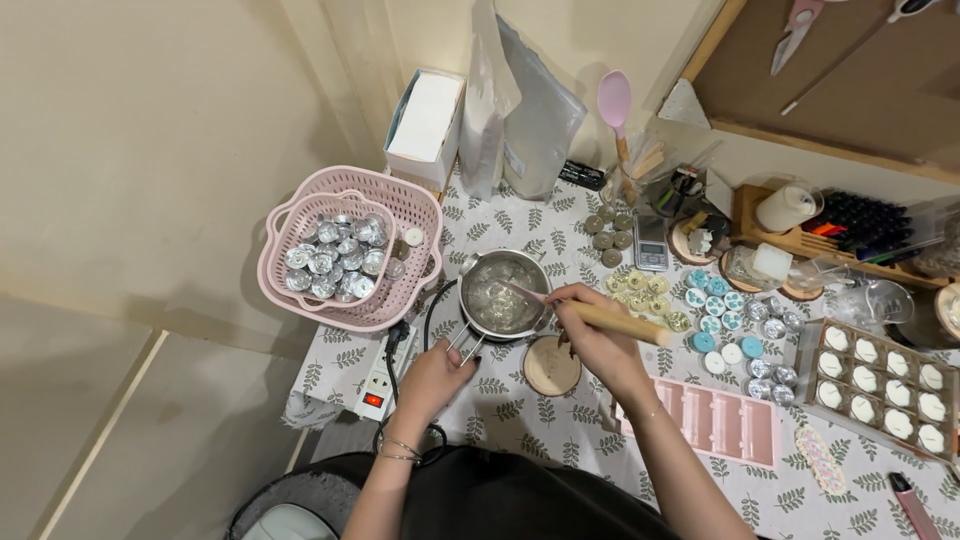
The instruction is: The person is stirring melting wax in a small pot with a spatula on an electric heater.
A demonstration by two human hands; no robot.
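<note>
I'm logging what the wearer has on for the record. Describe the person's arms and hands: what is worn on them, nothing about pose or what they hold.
Both forearms are bare, with no sleeves or gloves in view. The left hand has a few thin metal bangles stacked at the wrist. The right hand has one fine chain bracelet at its wrist. No rings or markings can be made out. Dark clothing covers the body below.

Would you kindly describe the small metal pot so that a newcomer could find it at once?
Start at the pink basket of silver cups at the table's left end. Just right of it sits the small metal pot, its handle held by the left hand. It alone holds clear liquid, stirred by the right hand.
</note>
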